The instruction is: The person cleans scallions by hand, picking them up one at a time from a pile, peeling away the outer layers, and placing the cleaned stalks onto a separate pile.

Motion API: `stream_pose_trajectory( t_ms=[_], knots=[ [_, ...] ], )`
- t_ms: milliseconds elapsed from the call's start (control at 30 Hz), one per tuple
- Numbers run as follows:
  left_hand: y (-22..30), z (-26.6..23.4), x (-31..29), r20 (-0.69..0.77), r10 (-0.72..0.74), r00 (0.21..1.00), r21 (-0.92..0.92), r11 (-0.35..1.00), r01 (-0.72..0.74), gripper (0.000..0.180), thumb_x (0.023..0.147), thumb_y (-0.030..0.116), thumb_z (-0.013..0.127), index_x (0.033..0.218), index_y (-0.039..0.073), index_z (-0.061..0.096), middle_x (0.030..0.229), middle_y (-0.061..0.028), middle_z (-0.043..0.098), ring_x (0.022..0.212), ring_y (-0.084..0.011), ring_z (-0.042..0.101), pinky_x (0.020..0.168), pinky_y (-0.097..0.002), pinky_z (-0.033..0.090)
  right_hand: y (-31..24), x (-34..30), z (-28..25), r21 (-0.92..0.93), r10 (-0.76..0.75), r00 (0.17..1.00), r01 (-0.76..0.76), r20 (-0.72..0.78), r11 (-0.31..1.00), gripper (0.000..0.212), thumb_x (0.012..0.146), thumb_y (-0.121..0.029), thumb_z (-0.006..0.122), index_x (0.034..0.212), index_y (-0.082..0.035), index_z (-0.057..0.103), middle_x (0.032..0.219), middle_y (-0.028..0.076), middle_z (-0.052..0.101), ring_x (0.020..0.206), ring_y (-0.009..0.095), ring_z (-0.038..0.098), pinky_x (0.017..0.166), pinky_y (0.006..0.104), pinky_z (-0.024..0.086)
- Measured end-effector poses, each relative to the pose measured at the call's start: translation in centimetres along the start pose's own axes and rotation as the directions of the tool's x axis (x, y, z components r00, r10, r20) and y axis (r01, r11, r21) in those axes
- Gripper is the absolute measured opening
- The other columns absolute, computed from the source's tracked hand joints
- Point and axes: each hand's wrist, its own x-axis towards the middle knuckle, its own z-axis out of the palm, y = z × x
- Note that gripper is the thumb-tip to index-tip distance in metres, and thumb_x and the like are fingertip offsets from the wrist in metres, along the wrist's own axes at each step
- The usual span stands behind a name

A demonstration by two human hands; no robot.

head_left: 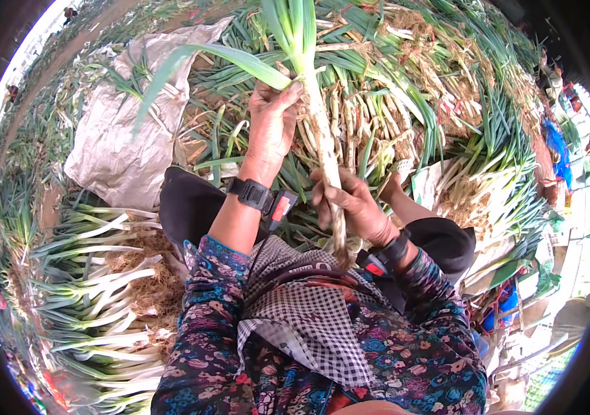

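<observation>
One long green onion (pixel 320 121) stands slanted in front of me, its green leaves toward the top and its root end near my lap. Brownish, dirty outer skin covers much of the white stalk. My left hand (pixel 274 121) is closed at the upper stalk, thumb and fingers on the base of a leaf that bends away to the left. Lower down, my right hand (pixel 358 207) is closed around the stalk; its far fingers are partly hidden and slightly blurred. Just beyond both hands lies a heap of unpeeled green onions (pixel 357 117).
To my left, whiter green onions (pixel 118 297) lie in a row with roots toward me. A pale sack (pixel 118 149) is spread beyond them. More onions (pixel 482 197) are piled at the right, near blue plastic (pixel 556 152). My bent knees flank the work.
</observation>
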Motion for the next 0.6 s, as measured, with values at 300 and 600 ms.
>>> stream_pose_trajectory(
  t_ms=[300,600],
  knots=[
    [-5.0,-0.7,-0.4,-0.147,0.101,0.984,0.418,0.908,-0.031,0.020,0.083,-0.004,0.066,0.099,0.006,0.060,0.100,-0.0036,0.066,0.090,-0.0111,0.062,0.082,-0.0271,0.052,5.3,1.6,-5.5,-0.909,-0.470,0.850,-0.023,-0.237,0.416,0.021,0.084,-0.008,0.062,0.091,0.001,0.045,0.068,0.027,0.055,0.068,0.047,0.057,0.056,0.0460,0.047],
    [-6.3,0.2,-1.9,-0.248,-0.091,0.964,0.051,0.993,0.107,0.017,0.093,0.011,0.058,0.109,0.005,0.054,0.095,-0.0076,0.065,0.090,-0.0236,0.066,0.082,-0.0407,0.056,5.0,2.9,-10.4,-0.615,-0.171,0.892,-0.140,-0.418,0.776,0.037,0.078,-0.013,0.066,0.103,0.010,0.052,0.084,0.031,0.060,0.076,0.040,0.062,0.068,0.0413,0.049]
  ],
)
